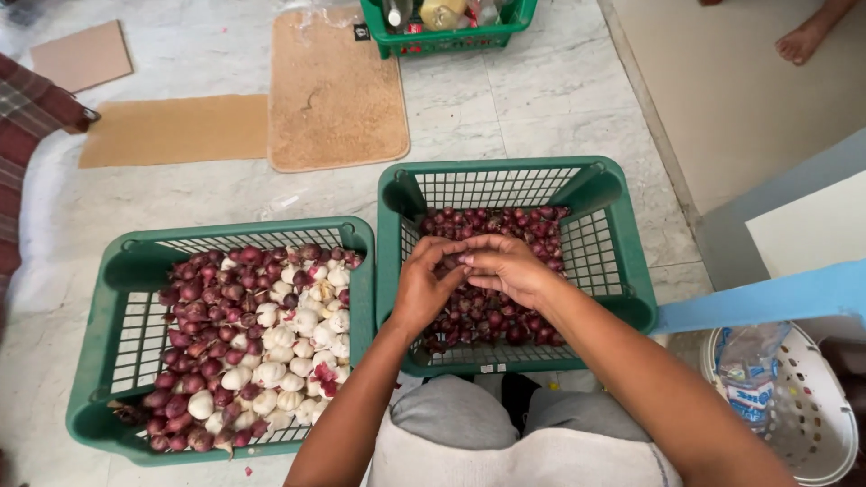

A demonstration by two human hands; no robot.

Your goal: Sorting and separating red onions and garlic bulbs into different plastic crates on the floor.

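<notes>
Nearby, basket (pixel 622 271) of shallots (pixel 532 225).

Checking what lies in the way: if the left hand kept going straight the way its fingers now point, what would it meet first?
The left hand points right, where the right hand already touches it; past that come the shallots and the basket's right wall. Depth is unclear.

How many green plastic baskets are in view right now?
3. One at left holds shallots and garlic, one at centre holds shallots under both hands, and one at the top edge is partly cut off. Others may lie out of frame.
</notes>
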